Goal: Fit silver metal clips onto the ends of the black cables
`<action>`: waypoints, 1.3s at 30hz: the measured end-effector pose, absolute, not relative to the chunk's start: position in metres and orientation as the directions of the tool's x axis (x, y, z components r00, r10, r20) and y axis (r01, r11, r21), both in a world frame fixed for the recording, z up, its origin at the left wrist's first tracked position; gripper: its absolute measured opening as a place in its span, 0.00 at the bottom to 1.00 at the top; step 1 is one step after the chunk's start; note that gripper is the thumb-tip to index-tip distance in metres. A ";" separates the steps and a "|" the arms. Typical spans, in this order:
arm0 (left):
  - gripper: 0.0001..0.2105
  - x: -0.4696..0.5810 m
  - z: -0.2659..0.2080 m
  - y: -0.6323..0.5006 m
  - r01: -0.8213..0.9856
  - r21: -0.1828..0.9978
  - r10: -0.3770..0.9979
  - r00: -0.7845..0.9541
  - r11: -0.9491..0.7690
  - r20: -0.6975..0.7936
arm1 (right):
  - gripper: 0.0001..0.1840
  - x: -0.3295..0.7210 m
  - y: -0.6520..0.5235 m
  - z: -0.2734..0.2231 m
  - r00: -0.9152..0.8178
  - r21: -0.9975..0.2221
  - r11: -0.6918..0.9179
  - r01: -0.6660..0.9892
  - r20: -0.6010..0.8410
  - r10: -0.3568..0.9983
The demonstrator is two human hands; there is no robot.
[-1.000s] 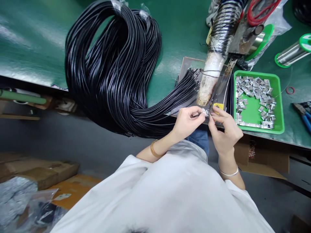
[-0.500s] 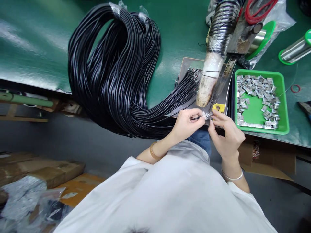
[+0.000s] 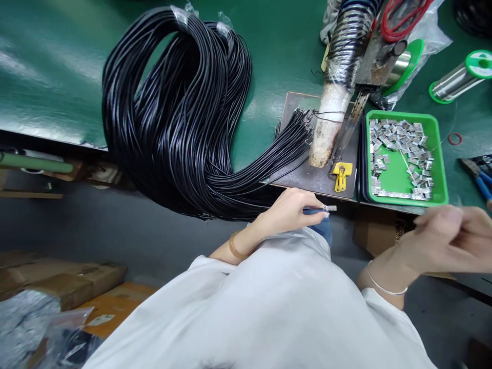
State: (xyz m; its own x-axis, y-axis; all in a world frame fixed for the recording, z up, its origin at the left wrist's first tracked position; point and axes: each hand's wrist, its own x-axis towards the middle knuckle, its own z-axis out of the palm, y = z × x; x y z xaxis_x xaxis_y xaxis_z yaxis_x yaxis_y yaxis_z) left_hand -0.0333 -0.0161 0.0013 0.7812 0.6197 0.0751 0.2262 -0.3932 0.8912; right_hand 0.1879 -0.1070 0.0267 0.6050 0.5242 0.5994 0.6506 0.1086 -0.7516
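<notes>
My left hand is closed in a pinch on a black cable just below the table edge. A small silvery metal connector sticks out past its fingertips at the cable's end. Far to the right, my right hand is smeared by motion, so its fingers cannot be read. It is apart from the cable, below the blue-handled pliers. A large bundle of black cables lies left of my hands, its stripped ends gathered on a dark board.
A green tray of metal connectors stands on the right. A plastic-wrapped duct hangs over the board beside a metal fixture with a yellow piece. Solder wire spools and a red ring lie farther right.
My right hand has left the connector and swung far to the right. My left hand has dropped slightly, away from the yellow piece, still holding the cable.
</notes>
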 end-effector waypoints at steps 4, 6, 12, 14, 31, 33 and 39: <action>0.13 -0.040 -0.001 -0.009 0.269 0.878 0.770 0.619 -0.395 0.157 | 0.08 0.210 -0.090 0.030 0.573 -0.694 -0.108 0.712 0.486 0.660; 0.14 -0.042 -0.004 -0.001 0.325 0.836 0.829 0.505 -0.443 0.243 | 0.08 0.225 -0.078 0.024 0.524 -0.603 -0.212 0.769 0.405 0.749; 0.08 -0.040 -0.016 0.024 0.646 0.458 0.792 0.482 -0.611 0.375 | 0.04 0.253 -0.039 0.010 0.380 -0.388 -0.262 0.884 0.268 0.885; 0.06 -0.039 -0.015 0.025 0.636 0.486 0.801 0.482 -0.599 0.355 | 0.03 0.259 -0.034 0.011 0.353 -0.345 -0.274 0.898 0.191 0.916; 0.13 -0.056 0.021 -0.025 0.093 0.957 0.159 0.977 0.275 -0.141 | 0.08 0.258 -0.048 0.021 0.169 0.238 -0.198 0.951 0.134 0.976; 0.13 -0.059 0.021 -0.035 0.101 0.890 0.196 0.958 0.445 -0.207 | 0.09 0.258 -0.047 0.019 0.165 0.279 -0.199 0.939 0.141 0.976; 0.18 -0.050 0.005 -0.049 0.064 0.734 0.209 0.939 0.676 -0.274 | 0.08 0.256 -0.038 0.022 0.188 0.363 -0.207 0.908 0.089 0.978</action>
